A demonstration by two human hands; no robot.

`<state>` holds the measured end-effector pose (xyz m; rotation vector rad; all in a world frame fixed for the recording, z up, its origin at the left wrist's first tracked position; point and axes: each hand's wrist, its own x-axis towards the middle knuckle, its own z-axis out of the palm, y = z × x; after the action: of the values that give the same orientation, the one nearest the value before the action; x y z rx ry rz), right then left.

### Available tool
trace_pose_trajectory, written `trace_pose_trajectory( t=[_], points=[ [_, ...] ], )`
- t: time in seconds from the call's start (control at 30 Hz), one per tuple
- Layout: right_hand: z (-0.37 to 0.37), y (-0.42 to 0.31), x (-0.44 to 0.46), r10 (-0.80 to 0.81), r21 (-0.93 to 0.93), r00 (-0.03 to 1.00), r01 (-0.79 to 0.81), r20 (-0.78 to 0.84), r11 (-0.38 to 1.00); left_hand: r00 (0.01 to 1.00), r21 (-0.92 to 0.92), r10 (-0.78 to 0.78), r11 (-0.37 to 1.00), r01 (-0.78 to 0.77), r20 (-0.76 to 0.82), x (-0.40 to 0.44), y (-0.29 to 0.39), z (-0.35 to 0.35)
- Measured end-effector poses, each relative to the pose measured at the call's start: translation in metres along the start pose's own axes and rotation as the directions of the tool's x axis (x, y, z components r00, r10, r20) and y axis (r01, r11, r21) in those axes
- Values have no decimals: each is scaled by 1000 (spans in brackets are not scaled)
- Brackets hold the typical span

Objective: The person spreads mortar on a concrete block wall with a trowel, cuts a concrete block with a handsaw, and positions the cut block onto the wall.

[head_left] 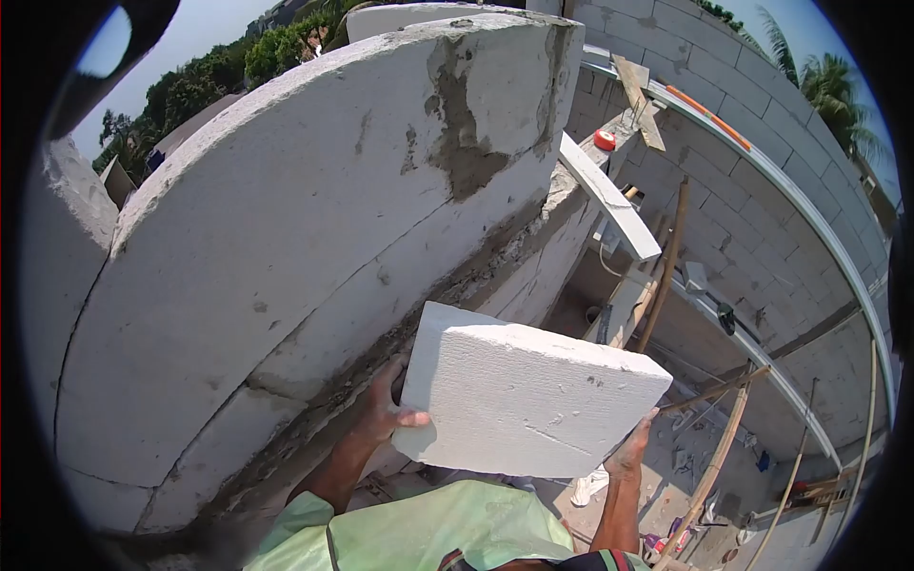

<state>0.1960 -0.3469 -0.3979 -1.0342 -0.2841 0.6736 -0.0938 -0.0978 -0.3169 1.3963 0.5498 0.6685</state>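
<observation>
A white rectangular block is held between both hands in front of the body, its broad face toward the camera. My left hand grips its left end, with the thumb on the front face and the fingers mostly hidden behind. At the lower right end, my right hand is pressed against the block's side. Just beyond the block rises a wall of large white blocks, with a grey mortar patch near its top. A rough mortar ledge runs along the wall beside the block.
A white strip juts from the wall top, near a red tape measure and wooden pieces. Metal channels and bamboo poles cross the right side. Debris litters the floor far below.
</observation>
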Motion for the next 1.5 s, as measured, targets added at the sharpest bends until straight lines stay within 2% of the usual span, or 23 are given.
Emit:
trace_pose_trajectory(
  t=[0.2, 0.27, 0.3, 0.37, 0.5, 0.57, 0.63, 0.7, 0.77, 0.83, 0.93, 1.23, 1.3, 1.43, 1.5],
  points=[
    [5, 0, 0, -35, 31, 999, 35, 6, 999, 998, -10, 50, 999, -49, 41, 7, 12, -6],
    [11, -1, 2, -63, 34, 998, 63, 2, 997, 994, 69, 93, 993, -97, 57, 10, 11, -10],
    [15, 0, -1, -81, 37, 997, 81, -6, 996, 996, 70, 61, 995, -65, 69, 11, 12, -11],
    [11, 3, -4, -12, 49, 1000, 12, -2, 999, 996, 13, 61, 998, -62, 61, 14, 11, -12],
    [18, 9, -11, 68, 54, 997, -66, -33, 996, 991, 12, -87, 996, 86, 105, 21, -5, -29],
    [15, 20, -11, 83, 49, 995, -80, -60, 996, 978, -91, -185, 977, 194, 100, 25, -6, -30],
    [16, 28, -12, 111, 104, 992, -105, -56, 989, 976, -93, -193, 975, 203, 101, 31, -13, -32],
    [18, 28, -15, 156, 92, 982, -146, -109, 985, 960, -1, -246, 969, 249, 131, 33, -15, -34],
    [10, 29, -17, 236, 126, 969, -225, -75, 966, 929, 17, -336, 941, 338, 153, 31, -14, -37],
    [18, 20, -14, 249, 108, 961, -237, -119, 966, 902, 33, -387, 921, 388, 193, 39, -20, -37],
    [17, 18, -9, 247, 64, 961, -241, -125, 968, 909, -6, -370, 926, 378, 192, 44, -31, -38],
    [-4, 43, -17, 287, 96, 947, -276, -141, 956, 907, 141, -400, 913, 383, 129, 42, -31, -34],
    [-8, 45, -17, 246, 116, 959, -230, -143, 966, 891, 162, -415, 907, 388, 187, 44, -28, -30],
    [-9, 43, -15, 274, 145, 953, -255, -131, 956, 901, 201, -386, 916, 348, 196, 46, -31, -33],
    [-9, 42, -16, 219, 74, 962, -209, -166, 975, 901, 197, -378, 920, 339, 214, 47, -34, -34]
  ],
)
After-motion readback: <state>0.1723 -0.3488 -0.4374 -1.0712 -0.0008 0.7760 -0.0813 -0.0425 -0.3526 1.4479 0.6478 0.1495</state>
